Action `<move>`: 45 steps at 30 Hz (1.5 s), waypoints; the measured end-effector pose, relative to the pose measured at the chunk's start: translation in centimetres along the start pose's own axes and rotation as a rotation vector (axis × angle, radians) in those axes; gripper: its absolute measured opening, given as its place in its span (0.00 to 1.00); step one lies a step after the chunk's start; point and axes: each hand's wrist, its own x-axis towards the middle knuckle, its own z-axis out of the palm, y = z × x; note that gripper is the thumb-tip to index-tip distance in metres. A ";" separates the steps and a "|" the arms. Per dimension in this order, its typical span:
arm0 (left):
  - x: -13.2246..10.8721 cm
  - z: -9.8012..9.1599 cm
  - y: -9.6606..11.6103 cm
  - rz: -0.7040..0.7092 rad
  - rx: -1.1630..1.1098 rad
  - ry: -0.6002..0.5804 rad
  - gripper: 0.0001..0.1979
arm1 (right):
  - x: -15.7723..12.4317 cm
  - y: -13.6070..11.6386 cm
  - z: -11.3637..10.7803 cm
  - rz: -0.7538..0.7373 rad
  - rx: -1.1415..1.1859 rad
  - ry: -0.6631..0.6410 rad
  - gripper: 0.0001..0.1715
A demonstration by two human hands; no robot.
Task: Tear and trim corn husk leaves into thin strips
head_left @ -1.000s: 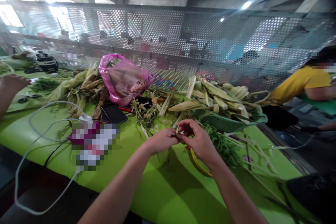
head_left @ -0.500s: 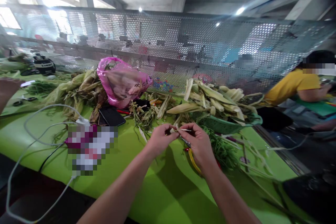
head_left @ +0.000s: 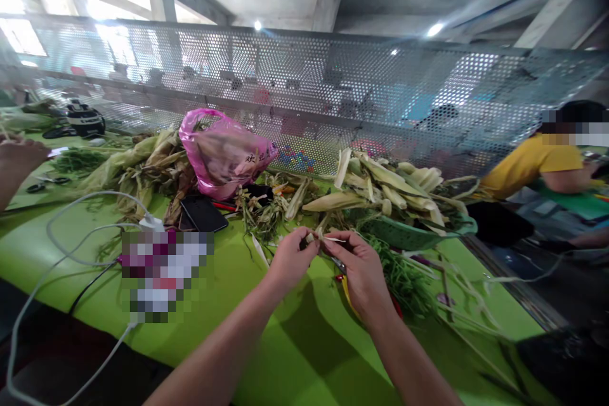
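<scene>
Pale, thin husk-like strip [head_left: 321, 235] at frame centre, above the smooth green bench [head_left: 266, 346]. Bare left hand [head_left: 292, 257] and right hand [head_left: 364, 269]: fingers pinching it from both sides. Change: narrow end now pokes across right fingers, not visible a second ago; looks mid-work.

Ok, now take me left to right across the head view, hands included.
Scissors → pile of husks → pink plastic bag → left hand → pale strip pinched between both hands → right hand → green basket heaped with husks → person in yellow.
</scene>
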 end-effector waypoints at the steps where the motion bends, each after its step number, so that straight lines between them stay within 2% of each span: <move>1: 0.0 0.0 0.0 0.000 -0.008 0.004 0.06 | 0.0 0.0 0.0 -0.001 0.002 -0.007 0.12; 10: -0.2 -0.3 0.5 -0.150 -0.238 -0.018 0.07 | 0.0 -0.5 -0.3 0.023 0.038 -0.060 0.13; 17: -0.1 -0.4 0.5 -0.176 -0.215 -0.079 0.07 | -0.1 -1.3 0.0 -0.025 -0.030 -0.097 0.12; 20: 0.1 -0.5 0.4 -0.130 -0.131 -0.069 0.06 | -0.2 -1.8 -0.2 -0.098 -0.139 -0.161 0.09; 26: 0.1 -1.1 0.2 0.034 0.267 -0.060 0.03 | 0.2 -2.4 -0.9 -0.365 -0.624 -0.257 0.06; 31: -0.2 -1.6 0.4 0.159 0.509 -0.082 0.04 | 0.3 -2.3 -1.4 -0.376 -0.805 -0.254 0.05; 35: -0.4 -1.6 0.6 0.211 0.603 -0.139 0.02 | 0.1 -2.7 -1.4 -0.404 -0.923 -0.287 0.04; 45: -0.6 -1.7 0.3 0.295 0.754 -0.214 0.03 | -0.7 -3.1 -0.9 -0.533 -1.296 -0.386 0.09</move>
